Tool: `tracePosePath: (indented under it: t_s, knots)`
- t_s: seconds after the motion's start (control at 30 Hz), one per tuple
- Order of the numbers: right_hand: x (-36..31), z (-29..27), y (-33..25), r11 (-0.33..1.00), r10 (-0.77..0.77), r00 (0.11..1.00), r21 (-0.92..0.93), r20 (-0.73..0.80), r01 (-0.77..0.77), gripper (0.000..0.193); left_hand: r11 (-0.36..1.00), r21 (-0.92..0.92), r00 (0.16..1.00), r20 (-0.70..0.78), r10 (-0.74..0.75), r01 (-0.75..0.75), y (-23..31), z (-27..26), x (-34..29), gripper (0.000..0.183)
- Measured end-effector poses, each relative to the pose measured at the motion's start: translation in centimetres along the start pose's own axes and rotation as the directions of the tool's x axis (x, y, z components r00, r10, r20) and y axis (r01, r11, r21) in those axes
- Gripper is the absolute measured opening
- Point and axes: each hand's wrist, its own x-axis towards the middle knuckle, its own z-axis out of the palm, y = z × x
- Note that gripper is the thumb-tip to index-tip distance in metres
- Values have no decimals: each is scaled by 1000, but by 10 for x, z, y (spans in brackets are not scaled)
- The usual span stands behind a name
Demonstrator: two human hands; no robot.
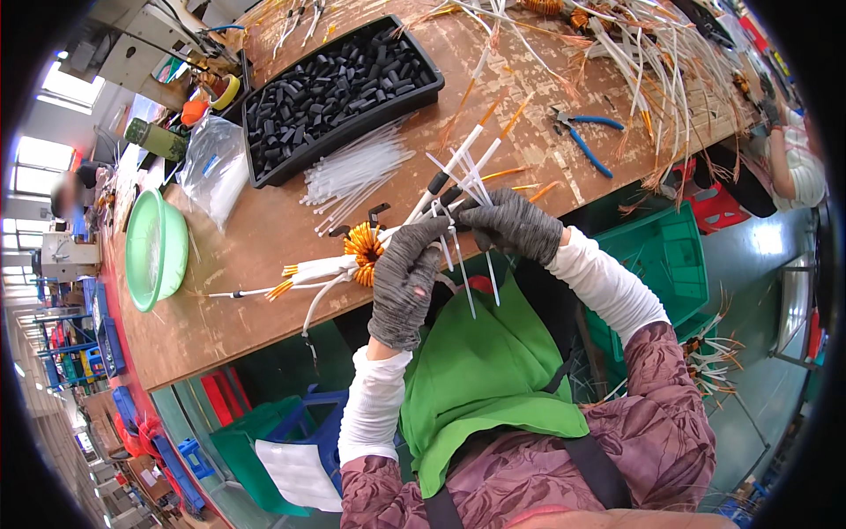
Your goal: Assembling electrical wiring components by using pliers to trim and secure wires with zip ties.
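Observation:
My left hand (pixel 401 286), in a grey knit glove, is closed around a bundle of white-sleeved wires from a coil. That coil (pixel 363 253), a ring wound with orange copper wire, lies at the table edge beside this hand. Black tubes (pixel 437 182) sit on the wires, whose orange ends point away from me. White cable ties (pixel 457 251) cross the bundle, their tails hanging down between my hands. My right hand (pixel 515 225), gloved alike, pinches at the ties close to the bundle; its fingertips are partly hidden.
A black tray (pixel 344 145) of short black tubes stands beyond my hands, with loose cable ties (pixel 357 172) before it. Blue-handled cutters (pixel 589 137) lie to the right, near piled wired coils (pixel 648 66). A green basin (pixel 157 249) stands left; a green crate (pixel 656 264) sits below right.

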Motion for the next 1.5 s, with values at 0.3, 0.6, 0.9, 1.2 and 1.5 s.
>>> tracePosePath:
  t_s: [0.3, 0.6, 0.9, 1.2, 1.5]
  knots:
    - [0, 2, 2, 999, 35, 999, 7, 14, -35, 26, 836, 468, 831, -312, 460, -287, -26, 17, 24, 22]
    - [0, 2, 8, 990, 42, 998, 133, 47, -48, 26, 773, 557, 775, -328, 540, -303, -30, 29, 24, 24]
    - [-13, 13, 10, 992, -127, 992, -7, -1, 127, 27, 897, 283, 879, -244, 410, -340, -33, 26, 15, 25]
    - [-29, 30, 4, 973, -208, 976, -91, 59, 213, 28, 400, 849, 727, -28, 686, -344, -28, 24, 21, 24]
    - [-57, 19, -7, 994, -113, 971, 29, 213, 110, 27, 604, 711, 829, -53, 557, -361, -33, 12, 37, 32]
